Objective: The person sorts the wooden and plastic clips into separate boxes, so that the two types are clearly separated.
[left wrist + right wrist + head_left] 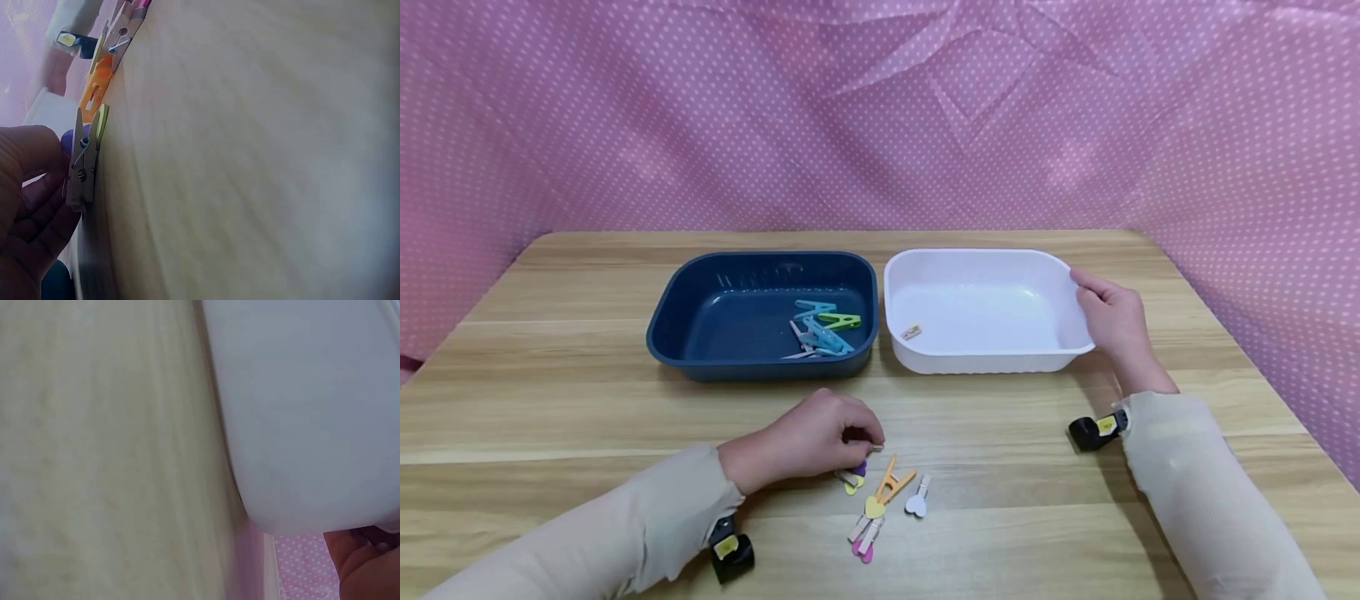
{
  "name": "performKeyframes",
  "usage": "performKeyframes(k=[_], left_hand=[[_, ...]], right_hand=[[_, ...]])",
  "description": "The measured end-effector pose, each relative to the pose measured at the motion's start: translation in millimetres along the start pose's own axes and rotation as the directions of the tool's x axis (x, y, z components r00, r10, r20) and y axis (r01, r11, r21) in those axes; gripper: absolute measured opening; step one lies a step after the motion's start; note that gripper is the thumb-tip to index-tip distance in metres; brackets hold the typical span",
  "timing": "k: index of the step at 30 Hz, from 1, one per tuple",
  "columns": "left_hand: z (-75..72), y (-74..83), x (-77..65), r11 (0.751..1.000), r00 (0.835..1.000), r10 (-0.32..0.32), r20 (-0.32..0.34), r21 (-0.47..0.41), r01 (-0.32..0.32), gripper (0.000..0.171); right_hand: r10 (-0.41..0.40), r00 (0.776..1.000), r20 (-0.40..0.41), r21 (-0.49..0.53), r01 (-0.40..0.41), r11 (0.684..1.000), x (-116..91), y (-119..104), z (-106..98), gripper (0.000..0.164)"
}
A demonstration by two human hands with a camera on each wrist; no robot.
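My left hand [820, 433] is low over the table, thumb and fingertips pinching a small wooden clothespin with a purple heart [860, 468], mostly hidden by the fingers. Close by lies a wooden clothespin with a yellow-green heart [82, 159], large in the left wrist view. An orange plastic clothespin [897, 483], a yellow heart clothespin [874, 507], a pink heart one [867, 550] and a white heart one [917, 503] lie nearby. My right hand [1112, 321] grips the right rim of a white basin [992, 362], whose outer wall fills much of the right wrist view.
A dark blue basin [760, 371] stands left of the white one, with several blue, green and pale clothespins [826, 336] at its right side. One tiny clothespin [912, 332] lies in the white basin's front left corner. Pink dotted cloth [880, 117] hangs behind the wooden table [587, 400].
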State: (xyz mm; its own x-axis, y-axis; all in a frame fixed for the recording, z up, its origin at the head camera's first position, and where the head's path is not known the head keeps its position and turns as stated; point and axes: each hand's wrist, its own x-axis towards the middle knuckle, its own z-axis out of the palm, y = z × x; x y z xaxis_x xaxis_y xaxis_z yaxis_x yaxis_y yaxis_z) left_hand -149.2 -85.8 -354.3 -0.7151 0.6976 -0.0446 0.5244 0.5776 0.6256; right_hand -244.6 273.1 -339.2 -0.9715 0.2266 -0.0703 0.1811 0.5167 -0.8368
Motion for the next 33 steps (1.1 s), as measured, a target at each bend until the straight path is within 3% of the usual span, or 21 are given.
performKeyframes(k=[12,23,33], left_hand=[[2.1,0.0,2.0,0.997,0.998,-0.054,-0.012,-0.056,0.053,0.012],[2.1,1.8,3.6,0.995,0.998,0.014,-0.063,-0.094,-0.020,0.013],[1.8,8.0,5.1,0.991,0.993,0.015,-0.115,-0.129,-0.030,0.016]], right_hand=[[0.012,1.000,-0.014,0.008,-0.011,1.000,1.2,1.9,0.7,0.043],[-0.014,1.000,-0.003,0.000,0.014,1.000,3.1,3.8,1.4,0.044],[-0.016,1.000,-0.025,-0.017,0.016,1.000,4.3,2.6,1.4,0.043]])
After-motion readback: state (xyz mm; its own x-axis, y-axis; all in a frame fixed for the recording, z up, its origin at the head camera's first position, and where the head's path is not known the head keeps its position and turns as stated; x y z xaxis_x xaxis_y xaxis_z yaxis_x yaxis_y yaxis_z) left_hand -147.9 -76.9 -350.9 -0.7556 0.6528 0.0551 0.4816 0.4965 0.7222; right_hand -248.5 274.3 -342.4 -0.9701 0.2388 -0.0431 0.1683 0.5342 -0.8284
